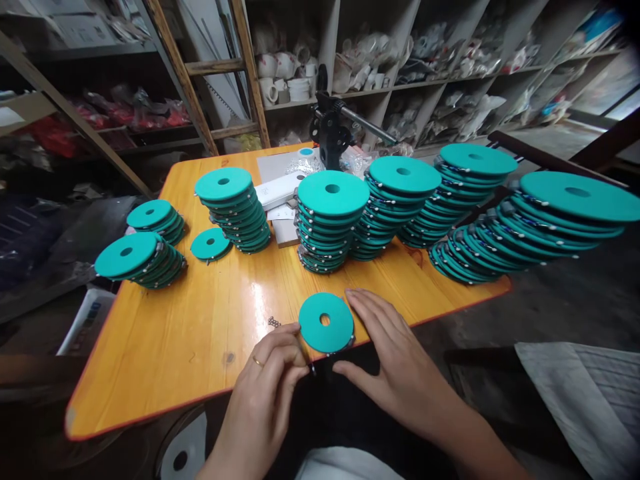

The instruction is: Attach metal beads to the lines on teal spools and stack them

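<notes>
A flat teal disc (327, 330) with a round centre hole lies at the table's near edge, with small dark and white beads or fittings along its rim. My left hand (273, 373), wearing a ring, is at the disc's left side, its index fingertip by the rim. Thumb and fingers are pinched together below that; a tiny pale piece shows by the thumb, but what they grip is too small to name. To the right, my right hand (385, 347) has its fingers stretched out and thumb apart, the fingertips beside the disc's rim. Several small metal beads (273, 322) lie left of the disc.
Tall stacks of teal discs (331, 193) line the wooden table (200, 340), some leaning, with shorter stacks (127, 253) at left. Behind them stand a white box (277, 190) and a black metal fixture (330, 133). A wooden ladder (215, 70) and filled shelves back the table.
</notes>
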### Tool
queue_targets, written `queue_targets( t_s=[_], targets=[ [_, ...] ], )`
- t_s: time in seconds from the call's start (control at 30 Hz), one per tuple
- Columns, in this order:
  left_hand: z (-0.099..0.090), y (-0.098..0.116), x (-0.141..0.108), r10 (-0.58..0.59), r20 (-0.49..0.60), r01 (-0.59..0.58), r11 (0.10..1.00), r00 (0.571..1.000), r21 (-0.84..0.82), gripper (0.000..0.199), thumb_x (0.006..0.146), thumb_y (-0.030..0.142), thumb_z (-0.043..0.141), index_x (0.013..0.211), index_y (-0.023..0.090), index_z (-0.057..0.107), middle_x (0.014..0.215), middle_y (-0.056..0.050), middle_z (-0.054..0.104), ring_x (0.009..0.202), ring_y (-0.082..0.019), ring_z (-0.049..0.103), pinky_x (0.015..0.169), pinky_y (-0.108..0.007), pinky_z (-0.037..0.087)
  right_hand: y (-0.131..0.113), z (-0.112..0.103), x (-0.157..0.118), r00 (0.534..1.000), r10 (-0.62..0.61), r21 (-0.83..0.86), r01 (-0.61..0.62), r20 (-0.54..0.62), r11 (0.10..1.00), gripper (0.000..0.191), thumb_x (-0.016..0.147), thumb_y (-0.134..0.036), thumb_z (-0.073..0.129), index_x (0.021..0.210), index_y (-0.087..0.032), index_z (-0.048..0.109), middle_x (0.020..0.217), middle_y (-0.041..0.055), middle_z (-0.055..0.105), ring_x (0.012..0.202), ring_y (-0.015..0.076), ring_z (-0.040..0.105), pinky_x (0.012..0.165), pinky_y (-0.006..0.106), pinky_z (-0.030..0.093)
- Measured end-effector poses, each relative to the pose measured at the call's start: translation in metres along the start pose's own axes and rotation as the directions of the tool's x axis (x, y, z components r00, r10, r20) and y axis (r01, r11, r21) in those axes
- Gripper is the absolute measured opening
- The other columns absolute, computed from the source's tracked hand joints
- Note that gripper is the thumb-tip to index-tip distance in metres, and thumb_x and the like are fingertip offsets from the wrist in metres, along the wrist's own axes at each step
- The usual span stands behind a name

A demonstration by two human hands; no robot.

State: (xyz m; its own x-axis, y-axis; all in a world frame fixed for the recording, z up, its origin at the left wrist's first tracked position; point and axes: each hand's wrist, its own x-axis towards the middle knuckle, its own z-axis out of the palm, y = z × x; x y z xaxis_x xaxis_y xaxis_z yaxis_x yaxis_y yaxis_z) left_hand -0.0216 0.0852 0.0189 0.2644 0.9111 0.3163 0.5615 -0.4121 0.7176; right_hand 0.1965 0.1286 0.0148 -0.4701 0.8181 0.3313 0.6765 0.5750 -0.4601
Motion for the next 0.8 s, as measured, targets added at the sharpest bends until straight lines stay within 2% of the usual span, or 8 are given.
queue_targets(
  t_s=[0.1, 0.2, 0.33, 0.43, 0.53, 0.67, 0.73, 0.8],
  targets=[
    [0.000, 0.001, 0.001, 0.035, 0.002, -0.035, 0.999, 0.999, 0.028, 0.020, 0.095, 0.003, 0.043, 0.098, 0.022, 0.048, 0.103, -0.005, 0.058, 0.125, -0.019, 0.048, 0.102, -0.035, 0.043, 0.000, 0.008, -0.001, 0.999, 0.024, 0.027, -0.023, -0.034, 0.999, 0.066, 0.090, -0.034, 0.060, 0.145, -0.015, 0.028, 0.143, 0.0148, 0.043, 0.137, 0.0251, 0.036, 0.111, 0.049, 0.041],
    [-0.002, 0.004, 0.001, 0.090, -0.025, -0.087, 0.991, 0.996, 0.097, 0.022, 0.093, 0.001, 0.044, 0.099, 0.021, 0.048, 0.105, -0.005, 0.059, 0.121, -0.018, 0.052, 0.102, -0.033, 0.042, -0.008, 0.012, 0.003, 0.988, 0.055, 0.153, -0.033, -0.144, 0.988, 0.061, 0.086, -0.027, 0.063, 0.139, -0.017, 0.033, 0.138, 0.0142, 0.046, 0.134, 0.0231, 0.041, 0.111, 0.045, 0.041],
    [-0.010, 0.010, 0.002, 0.115, -0.051, -0.108, 0.986, 0.992, 0.127, 0.022, 0.093, 0.000, 0.042, 0.098, 0.021, 0.046, 0.102, -0.005, 0.057, 0.099, -0.014, 0.062, 0.078, -0.022, 0.049, -0.021, 0.010, 0.010, 0.982, 0.018, 0.321, 0.045, -0.189, 0.946, 0.063, 0.081, -0.019, 0.064, 0.137, -0.018, 0.034, 0.138, 0.0131, 0.042, 0.134, 0.0213, 0.040, 0.114, 0.041, 0.038],
    [-0.017, 0.013, 0.006, 0.158, -0.075, -0.148, 0.981, 0.985, 0.125, 0.022, 0.093, -0.001, 0.042, 0.098, 0.020, 0.046, 0.096, -0.004, 0.056, 0.086, -0.011, 0.061, 0.074, -0.022, 0.048, -0.026, 0.006, 0.013, 0.993, -0.044, 0.385, 0.082, -0.109, 0.919, 0.061, 0.082, -0.019, 0.062, 0.137, -0.022, 0.036, 0.140, 0.0105, 0.038, 0.134, 0.0197, 0.038, 0.114, 0.038, 0.036],
    [-0.021, 0.017, 0.009, 0.183, -0.096, -0.173, 0.980, 0.978, 0.101, 0.023, 0.092, -0.002, 0.040, 0.096, 0.019, 0.046, 0.091, -0.002, 0.053, 0.081, -0.010, 0.057, 0.074, -0.022, 0.046, -0.029, 0.000, 0.015, 0.995, -0.096, 0.434, 0.084, 0.005, 0.897, 0.064, 0.082, -0.026, 0.066, 0.138, -0.024, 0.036, 0.144, 0.0088, 0.034, 0.136, 0.0190, 0.036, 0.114, 0.034, 0.035],
    [-0.022, 0.022, 0.008, 0.133, -0.095, -0.140, 0.987, 0.987, -0.075, 0.022, 0.093, -0.001, 0.037, 0.094, 0.020, 0.044, 0.084, 0.000, 0.049, 0.077, -0.010, 0.051, 0.069, -0.021, 0.042, -0.034, -0.006, 0.015, 0.984, -0.137, 0.506, 0.061, 0.113, 0.860, 0.078, 0.076, -0.043, 0.077, 0.139, -0.028, 0.033, 0.140, 0.0058, 0.042, 0.134, 0.0180, 0.041, 0.113, 0.030, 0.036],
    [-0.021, 0.027, 0.003, 0.106, -0.102, -0.117, 0.986, 0.989, -0.119, 0.021, 0.093, 0.000, 0.037, 0.095, 0.020, 0.044, 0.084, 0.000, 0.048, 0.077, -0.010, 0.050, 0.069, -0.021, 0.042, -0.038, -0.007, 0.012, 0.982, -0.126, 0.583, 0.021, 0.140, 0.812, 0.080, 0.070, -0.044, 0.081, 0.135, -0.029, 0.036, 0.134, 0.0042, 0.048, 0.129, 0.0181, 0.046, 0.110, 0.029, 0.040],
    [-0.020, 0.033, -0.005, 0.084, -0.115, -0.093, 0.993, 0.990, -0.076, 0.021, 0.093, 0.000, 0.038, 0.094, 0.020, 0.045, 0.086, 0.000, 0.049, 0.079, -0.011, 0.050, 0.072, -0.021, 0.042, -0.043, -0.006, 0.005, 0.974, -0.076, 0.664, -0.088, 0.214, 0.742, 0.083, 0.064, -0.043, 0.086, 0.132, -0.029, 0.040, 0.132, 0.0037, 0.050, 0.124, 0.0192, 0.051, 0.106, 0.031, 0.044]
  ],
)
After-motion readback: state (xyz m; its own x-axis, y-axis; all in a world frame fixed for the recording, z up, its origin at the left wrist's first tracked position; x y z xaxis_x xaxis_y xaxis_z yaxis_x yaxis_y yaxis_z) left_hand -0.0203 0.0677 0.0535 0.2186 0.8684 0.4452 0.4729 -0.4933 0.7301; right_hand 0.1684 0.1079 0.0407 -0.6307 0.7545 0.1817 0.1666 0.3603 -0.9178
